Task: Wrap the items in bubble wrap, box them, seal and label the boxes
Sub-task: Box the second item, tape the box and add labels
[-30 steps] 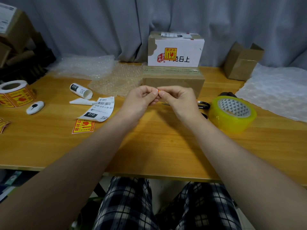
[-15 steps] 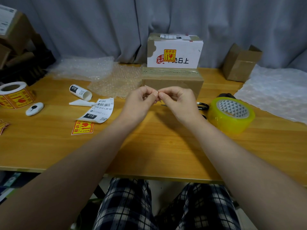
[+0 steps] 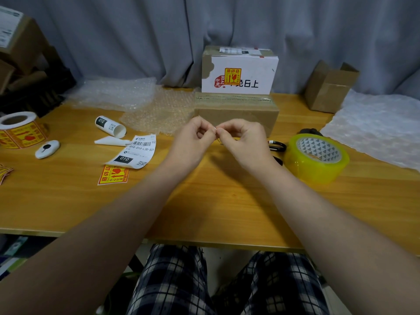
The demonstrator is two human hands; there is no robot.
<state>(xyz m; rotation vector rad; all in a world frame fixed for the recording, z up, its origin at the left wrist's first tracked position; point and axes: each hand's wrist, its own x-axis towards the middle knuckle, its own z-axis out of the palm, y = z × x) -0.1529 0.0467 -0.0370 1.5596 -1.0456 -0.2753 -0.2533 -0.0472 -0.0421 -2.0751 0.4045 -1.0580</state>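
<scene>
Pinching seen: pale scrap (image 3: 215,129), likely a sticker, is gripped by left hand (image 3: 192,143) and right hand (image 3: 244,143) fingers; judged light, limp, best edge-held.

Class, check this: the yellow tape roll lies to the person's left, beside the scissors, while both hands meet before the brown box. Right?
Wrong side: the head view shows the yellow tape roll to the person's right, beside the scissors, while the left hand and right hand meet before the brown box.
</scene>
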